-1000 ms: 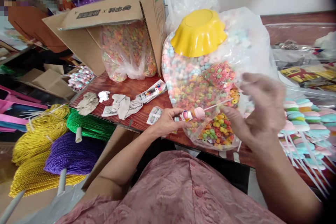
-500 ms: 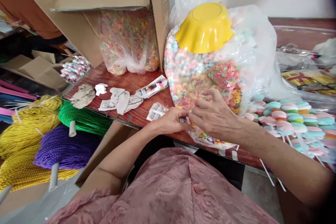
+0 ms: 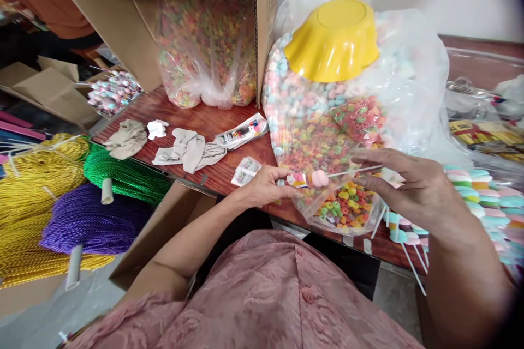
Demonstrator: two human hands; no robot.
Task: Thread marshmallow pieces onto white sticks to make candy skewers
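Observation:
My left hand [image 3: 268, 186] is closed on the end of a candy skewer, with a small printed label [image 3: 297, 180] showing just past its fingertips. A pink marshmallow [image 3: 319, 178] sits beside the label, and a thin white stick [image 3: 347, 172] runs from it to the right. My right hand [image 3: 415, 191] pinches that stick near its far end. Below the skewer, an open clear bag holds colourful ring candies [image 3: 347, 204]. Several finished marshmallow skewers [image 3: 483, 191] lie to the right, partly behind my right forearm.
A yellow bowl [image 3: 333, 41] rests upside down on a big bag of marshmallows [image 3: 276, 87]. A cardboard box [image 3: 266, 27] holds bagged ring candies. Pale gloves [image 3: 190, 150] and printed labels [image 3: 245, 170] lie left. Cord bundles [image 3: 98, 218] stand beside the table.
My right hand has moved right, away from my left hand, and now grips the stick. The marshmallow and label have come into sight between the hands. The view has shifted slightly.

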